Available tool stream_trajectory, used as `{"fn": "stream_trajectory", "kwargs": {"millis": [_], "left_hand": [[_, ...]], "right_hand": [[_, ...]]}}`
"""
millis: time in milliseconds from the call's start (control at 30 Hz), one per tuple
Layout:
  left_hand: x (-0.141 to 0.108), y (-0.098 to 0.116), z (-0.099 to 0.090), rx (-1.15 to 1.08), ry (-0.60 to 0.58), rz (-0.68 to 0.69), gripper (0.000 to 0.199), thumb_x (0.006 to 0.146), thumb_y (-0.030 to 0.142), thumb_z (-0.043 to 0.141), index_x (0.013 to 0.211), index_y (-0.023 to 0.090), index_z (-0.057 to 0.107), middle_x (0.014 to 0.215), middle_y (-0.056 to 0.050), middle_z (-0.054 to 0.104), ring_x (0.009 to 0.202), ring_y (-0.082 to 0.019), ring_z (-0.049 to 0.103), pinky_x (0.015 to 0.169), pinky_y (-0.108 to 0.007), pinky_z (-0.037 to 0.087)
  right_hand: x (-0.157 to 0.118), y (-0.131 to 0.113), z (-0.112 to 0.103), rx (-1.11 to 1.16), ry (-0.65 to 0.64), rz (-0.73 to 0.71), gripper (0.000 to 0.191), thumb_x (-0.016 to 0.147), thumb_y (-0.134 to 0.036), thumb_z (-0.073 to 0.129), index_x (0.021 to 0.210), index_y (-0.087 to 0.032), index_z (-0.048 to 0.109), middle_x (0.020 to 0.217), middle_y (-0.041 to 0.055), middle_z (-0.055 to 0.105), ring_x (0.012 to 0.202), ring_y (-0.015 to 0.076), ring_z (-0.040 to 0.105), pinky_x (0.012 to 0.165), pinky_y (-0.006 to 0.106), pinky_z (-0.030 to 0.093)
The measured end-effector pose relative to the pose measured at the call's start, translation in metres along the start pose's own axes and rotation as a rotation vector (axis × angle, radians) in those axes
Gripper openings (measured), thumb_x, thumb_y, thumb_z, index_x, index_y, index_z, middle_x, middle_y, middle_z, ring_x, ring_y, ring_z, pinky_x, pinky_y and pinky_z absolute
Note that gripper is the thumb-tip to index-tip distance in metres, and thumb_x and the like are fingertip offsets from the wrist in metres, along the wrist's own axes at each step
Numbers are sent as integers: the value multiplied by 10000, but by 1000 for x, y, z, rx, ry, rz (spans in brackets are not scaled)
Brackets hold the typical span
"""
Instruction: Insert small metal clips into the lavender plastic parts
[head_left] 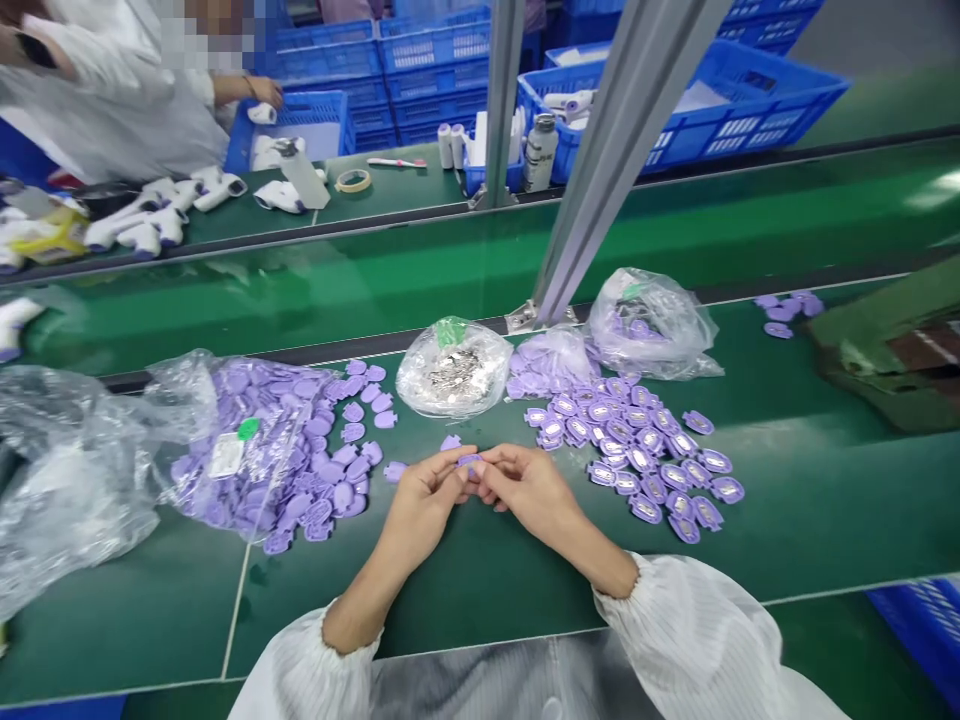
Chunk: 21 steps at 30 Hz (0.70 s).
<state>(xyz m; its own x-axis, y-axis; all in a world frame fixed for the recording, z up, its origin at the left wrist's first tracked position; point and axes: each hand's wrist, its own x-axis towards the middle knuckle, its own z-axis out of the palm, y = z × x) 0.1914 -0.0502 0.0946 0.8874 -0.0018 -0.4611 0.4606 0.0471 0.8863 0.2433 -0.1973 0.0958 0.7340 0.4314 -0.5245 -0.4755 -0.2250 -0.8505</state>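
Observation:
Between the fingertips of both my hands is a small purple plastic cover (pixel 470 460), mostly hidden by the fingers. My left hand (pixel 431 495) pinches its left side, and my right hand (pixel 529 487) grips it from the right. To the left, purple covers (pixel 341 495) spill from a clear bag with a green sticker. Beyond my hands sits an open plastic bag of small metal pieces (pixel 459 375). On the right lies a heap of purple covers with metal pieces in them (pixel 641 455). Two loose covers lie close to my left hand.
Crumpled clear plastic (pixel 67 480) covers the table's left end. A bag with purple parts (pixel 645 325) stands behind the right heap. A green metal machine (pixel 892 345) is at far right. Past the metal post (pixel 592 170), a co-worker's hand (pixel 266 92) is over a blue crate.

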Motion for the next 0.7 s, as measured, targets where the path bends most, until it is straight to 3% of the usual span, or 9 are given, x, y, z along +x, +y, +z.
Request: {"fn": "stream_trajectory", "kwargs": {"millis": [100,167,233,267,367,500,567,633,700], "left_hand": [[-11,13,-16,222,8,10,499,873,445,551,1316,216,561,938,-43,750,798,-173,699,728,-269,537],[-19,26,-40,536,208,79,477,873,473,535,1296,259,588,893,-28,749,729,-183,686,677,-282,520],[-23,38,-68,917,540,151,383,896,459,492,1177,272,673,955,-35,745,811,-218,687,717,-306,488],[-23,42,-81,1077,633,124,375,907,451,475,1167,271,676,1016,-42,735,869,-243,682,715,-316,470],[-15,45,-107,1364,705,10,408,909,474,461,1186,243,652,1144,-67,683,931,-289,657,634,-323,414],[-3,36,-113,1392,682,-27,354,929,474,412,1083,279,663,1147,-34,652,908,-263,641,597,-305,358],[0,33,-115,1346,667,-4,322,920,480,425,995,275,662,1098,-23,653,895,-249,633,603,-296,350],[1,33,-119,1298,643,0,305,903,495,446,918,263,644,1051,-21,656,879,-244,626,614,-292,352],[1,33,-126,1269,631,-11,296,904,487,438,879,256,620,1006,-20,666,868,-243,621,631,-294,361]], "right_hand": [[-5,-3,-21,-129,-66,21,280,811,-410,601,870,-140,648,648,16,615,555,81,567,506,174,456],[-10,-8,-48,-298,10,1,302,805,-436,599,887,-151,654,643,19,608,558,93,566,491,179,424],[-15,-16,-80,-509,125,-31,319,811,-474,583,887,-172,654,649,19,610,555,100,556,484,188,381],[-17,-20,-94,-633,180,-32,315,816,-483,577,879,-184,652,653,18,614,559,107,557,489,196,364],[-19,-39,-119,-1046,371,6,304,795,-489,611,896,-204,633,688,27,637,594,153,578,500,219,311],[-9,-66,-101,-1287,513,-73,462,791,-535,624,1097,-190,594,776,72,666,708,229,628,557,250,337],[7,-76,-78,-1264,486,-258,358,877,-442,551,1157,-223,587,899,68,684,805,221,645,627,261,379],[29,-81,-53,-1222,409,-469,250,938,-333,454,1089,-246,634,1027,45,676,905,201,643,699,267,408],[52,-83,-32,-1226,299,-556,265,944,-298,435,1044,-220,667,1083,63,656,959,206,632,747,277,426]]}}
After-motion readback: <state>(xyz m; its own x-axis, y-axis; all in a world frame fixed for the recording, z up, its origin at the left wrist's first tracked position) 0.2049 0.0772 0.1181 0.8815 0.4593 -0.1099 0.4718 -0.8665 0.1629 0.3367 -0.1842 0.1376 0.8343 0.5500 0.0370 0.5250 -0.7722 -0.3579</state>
